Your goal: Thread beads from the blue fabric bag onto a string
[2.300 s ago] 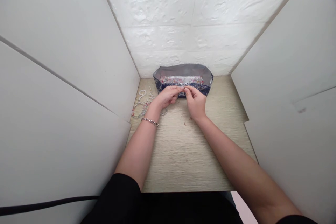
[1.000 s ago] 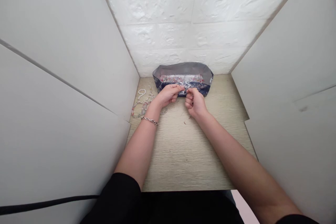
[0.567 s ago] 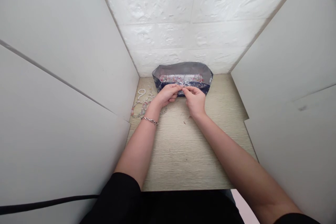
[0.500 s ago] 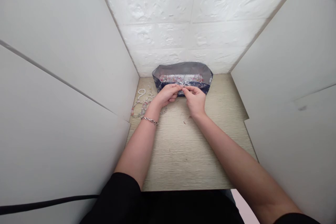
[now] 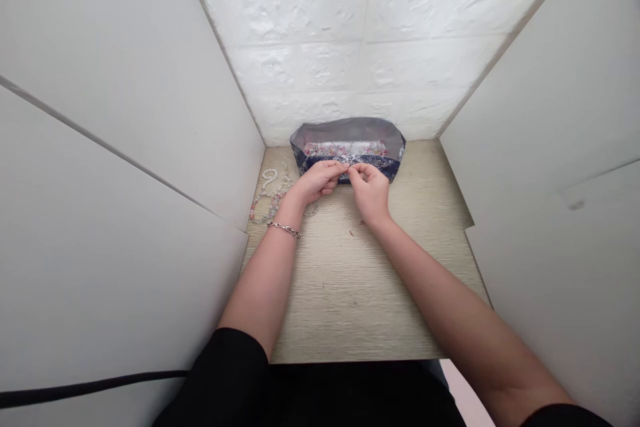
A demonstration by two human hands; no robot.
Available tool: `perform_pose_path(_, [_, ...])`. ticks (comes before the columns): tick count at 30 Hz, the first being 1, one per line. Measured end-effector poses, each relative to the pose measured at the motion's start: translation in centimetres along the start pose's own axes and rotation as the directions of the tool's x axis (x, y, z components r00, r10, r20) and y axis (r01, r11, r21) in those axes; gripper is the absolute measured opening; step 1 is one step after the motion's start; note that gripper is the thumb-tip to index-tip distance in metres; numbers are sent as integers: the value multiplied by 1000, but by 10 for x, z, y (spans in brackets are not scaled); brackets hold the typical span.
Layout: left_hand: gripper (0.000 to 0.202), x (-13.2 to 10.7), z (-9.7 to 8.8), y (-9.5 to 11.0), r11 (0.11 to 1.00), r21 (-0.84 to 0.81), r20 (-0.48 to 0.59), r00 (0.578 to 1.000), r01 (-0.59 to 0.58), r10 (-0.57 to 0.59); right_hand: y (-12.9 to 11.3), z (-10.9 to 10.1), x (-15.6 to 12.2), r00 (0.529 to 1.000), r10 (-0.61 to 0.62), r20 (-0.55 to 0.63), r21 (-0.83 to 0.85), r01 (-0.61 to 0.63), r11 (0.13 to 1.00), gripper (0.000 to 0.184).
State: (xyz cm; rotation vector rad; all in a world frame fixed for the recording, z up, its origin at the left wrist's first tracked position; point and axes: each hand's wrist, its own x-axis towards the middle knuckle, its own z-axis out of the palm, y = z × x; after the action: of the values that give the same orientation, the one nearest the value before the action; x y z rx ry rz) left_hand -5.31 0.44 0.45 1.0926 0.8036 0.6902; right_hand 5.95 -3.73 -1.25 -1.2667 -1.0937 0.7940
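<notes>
While the right hand (image 5: 371,192) sat lower a second ago, curled into a fist just short of the fabric basket (image 5: 348,148), it has since come back up so that its fingertips meet those of the left hand (image 5: 318,181) at the basket's near rim. Both hands are now pinched together on something small at that meeting point; it is too tiny to make out, though it looks like a bead or a bit of thread, and I judge the fine work on it has resumed after a brief regrip. One basket stands at the back of the table (image 5: 350,280), against the white brick-pattern wall (image 5: 350,33), touching or nearly touching the fingertips; it has a dark patterned outside, a grey lining and a layer of small pinkish pieces inside, too many and too small to count. To the left of the left hand lies a loose cluster of bead strands (image 5: 273,192) beside the left panel (image 5: 125,147); I can tell a white one and a pink-and-green one, perhaps more. One chain bracelet (image 5: 285,230) circles the left wrist. Two hands, two white side panels, one black cable (image 5: 90,388) at lower left.
</notes>
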Motion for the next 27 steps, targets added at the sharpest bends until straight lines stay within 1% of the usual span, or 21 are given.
perform_pose_path(4, [21, 0, 0, 0, 1000, 8, 3, 1000, 6, -6, 1, 0, 0, 1000, -22, 1, -37, 22, 999, 16])
perform_pose_path(9, [20, -1, 1, 1, 1000, 5, 3, 1000, 27, -27, 3, -1, 0, 1000, -11, 11, -34, 11, 999, 15])
perform_pose_path(19, [18, 1, -1, -1, 1000, -4, 0, 1000, -9, 9, 0, -3, 1, 1000, -22, -23, -26, 21, 999, 16])
perform_pose_path(24, [21, 0, 0, 0, 1000, -22, -6, 1000, -12, 12, 0, -4, 0, 998, -60, -5, -103, 59, 993, 24])
perform_pose_path(27, [19, 0, 0, 0, 1000, -27, -3, 1000, -11, 11, 0, -4, -1, 996, -83, 12, -153, 84, 985, 26])
